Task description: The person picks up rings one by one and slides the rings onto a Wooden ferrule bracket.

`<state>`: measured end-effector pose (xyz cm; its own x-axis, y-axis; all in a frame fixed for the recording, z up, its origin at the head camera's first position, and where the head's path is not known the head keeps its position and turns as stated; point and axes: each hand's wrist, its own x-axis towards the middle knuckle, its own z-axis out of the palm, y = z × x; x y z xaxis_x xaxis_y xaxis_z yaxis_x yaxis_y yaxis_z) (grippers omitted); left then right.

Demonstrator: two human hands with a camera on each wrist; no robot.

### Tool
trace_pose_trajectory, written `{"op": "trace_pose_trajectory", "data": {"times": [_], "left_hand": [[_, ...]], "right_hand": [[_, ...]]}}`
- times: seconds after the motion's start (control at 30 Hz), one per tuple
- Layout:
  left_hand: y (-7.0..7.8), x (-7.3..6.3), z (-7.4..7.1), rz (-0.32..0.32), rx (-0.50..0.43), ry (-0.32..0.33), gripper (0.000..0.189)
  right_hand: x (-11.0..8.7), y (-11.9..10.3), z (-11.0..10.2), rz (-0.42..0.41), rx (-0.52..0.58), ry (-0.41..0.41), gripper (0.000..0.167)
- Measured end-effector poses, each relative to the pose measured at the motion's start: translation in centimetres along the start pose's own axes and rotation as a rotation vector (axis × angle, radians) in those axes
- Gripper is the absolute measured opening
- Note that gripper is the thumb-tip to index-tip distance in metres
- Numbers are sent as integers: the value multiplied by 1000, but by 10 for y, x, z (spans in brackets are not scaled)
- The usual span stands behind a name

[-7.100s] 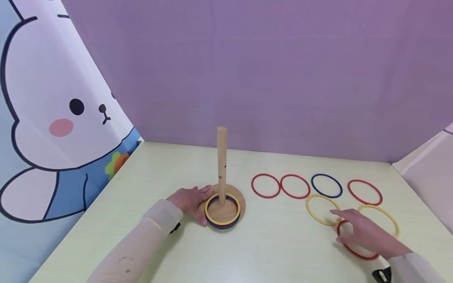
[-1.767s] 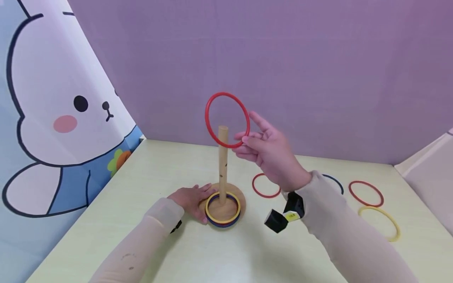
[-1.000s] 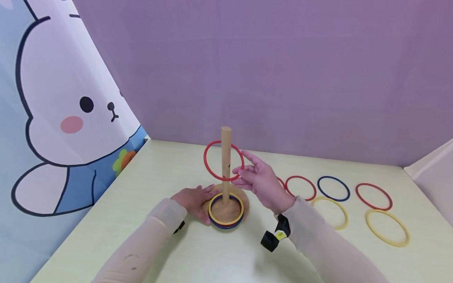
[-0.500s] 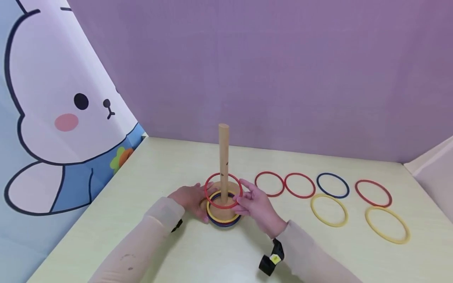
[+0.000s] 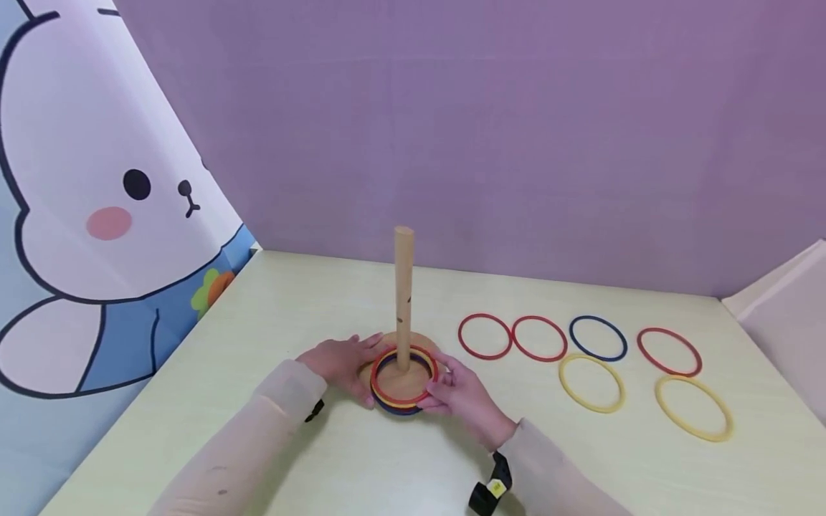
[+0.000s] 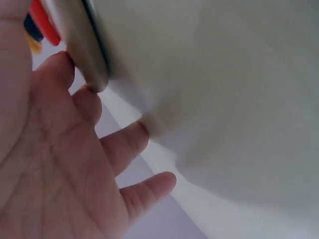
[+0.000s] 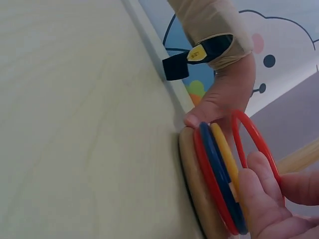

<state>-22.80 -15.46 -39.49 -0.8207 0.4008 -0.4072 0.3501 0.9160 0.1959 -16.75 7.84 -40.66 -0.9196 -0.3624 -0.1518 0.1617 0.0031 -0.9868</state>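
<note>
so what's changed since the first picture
The right hand took hold of a red ring, carried it left and lowered it around the peg; it still pinches it. The left hand stayed at the base; the loose rings on the table stayed put.

Wooden post (image 5: 403, 301), left fingers (image 5: 369, 350) and right fingers (image 5: 447, 360) block low passes over the base (image 5: 392, 385) from where I stand; room above post and across near tabletop (image 5: 387, 473).

held ring (image 7: 257, 133): red | stacked rings (image 7: 216, 162): red, blue, yellow | peg (image 5: 403, 287): tan, dark flecks | backdrop (image 5: 452, 143): purple
</note>
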Motion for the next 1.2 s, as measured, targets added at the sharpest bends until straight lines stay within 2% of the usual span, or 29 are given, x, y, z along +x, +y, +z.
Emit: {"op": "trace_pose_trajectory", "data": {"times": [0.17, 0.43, 0.63, 0.8, 0.9, 1.03, 1.2], "left_hand": [[-6, 1, -2, 17, 25, 5, 96], [-15, -1, 2, 151, 183, 74, 94], [-18, -2, 5, 203, 216, 112, 92], [-20, -5, 5, 228, 229, 148, 91], [-22, -7, 5, 246, 244, 156, 89], [-23, -8, 3, 246, 252, 162, 83], [-23, -9, 2, 253, 254, 162, 77]], "right_hand": [[0, 4, 0, 16, -20, -25, 60], [-2, 10, -8, 12, -85, -12, 58], [-7, 9, -24, 33, -152, -26, 51], [-16, 1, -52, 15, -274, -39, 44], [-25, -4, -74, 32, -333, -31, 45], [-42, -9, -105, 56, -396, 21, 46], [-64, -11, -142, 13, -527, 97, 45]]}}
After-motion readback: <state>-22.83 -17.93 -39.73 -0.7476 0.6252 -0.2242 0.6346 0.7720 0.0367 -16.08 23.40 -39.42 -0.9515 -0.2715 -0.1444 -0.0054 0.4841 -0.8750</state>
